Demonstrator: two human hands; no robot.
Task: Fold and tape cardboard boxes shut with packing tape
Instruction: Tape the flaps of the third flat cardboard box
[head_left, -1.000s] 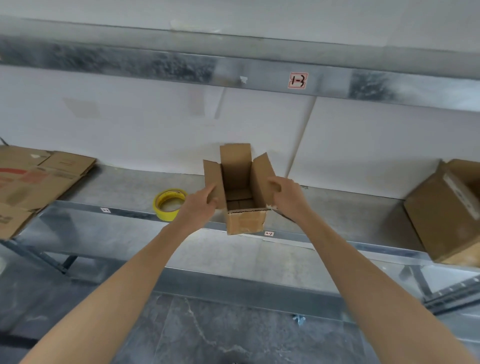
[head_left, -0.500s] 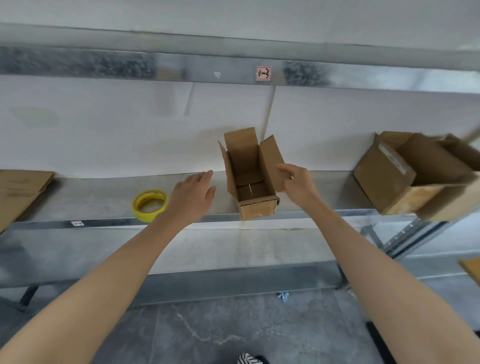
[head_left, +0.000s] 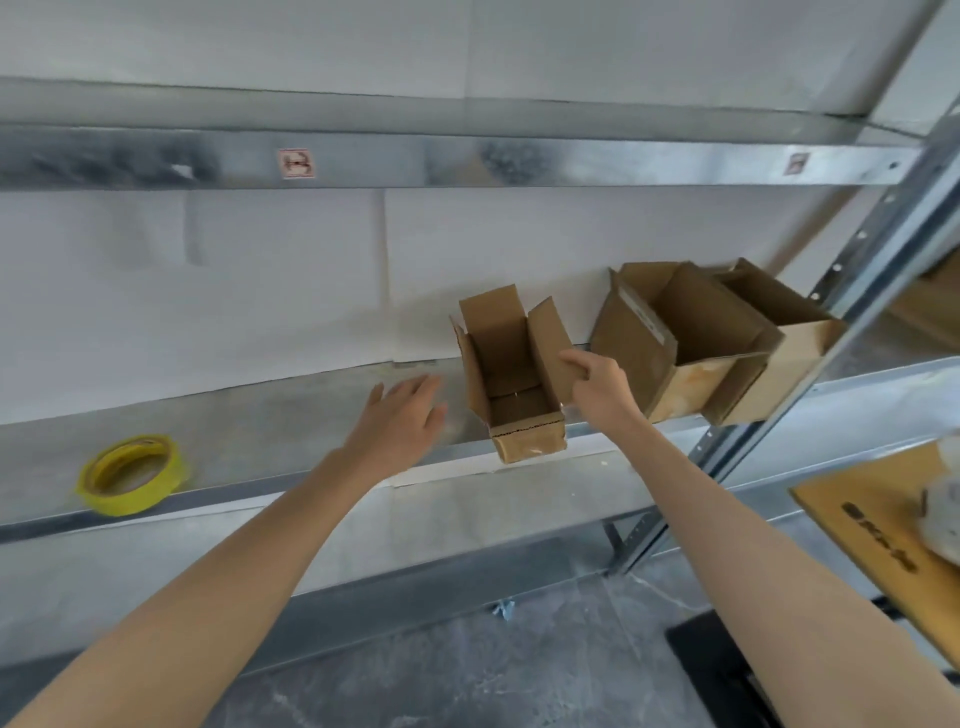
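A small open cardboard box (head_left: 511, 387) stands at the front edge of the metal shelf (head_left: 270, 441), its top flaps spread upward. My right hand (head_left: 597, 387) pinches the box's right flap between thumb and fingers. My left hand (head_left: 402, 418) hovers just left of the box with fingers straight, apart from it and holding nothing. A yellow roll of tape (head_left: 132, 474) lies flat on the shelf far to the left.
Two larger open cardboard boxes (head_left: 691, 343) sit on the shelf right of the small one, against a perforated steel upright (head_left: 810, 343). A flat cardboard sheet with black print (head_left: 878, 540) juts in at lower right. An upper shelf beam (head_left: 467, 161) runs overhead.
My left hand has let go of the small box's left flap and drawn away to the left. The right hand keeps its hold on the right flap. The view has swung right.
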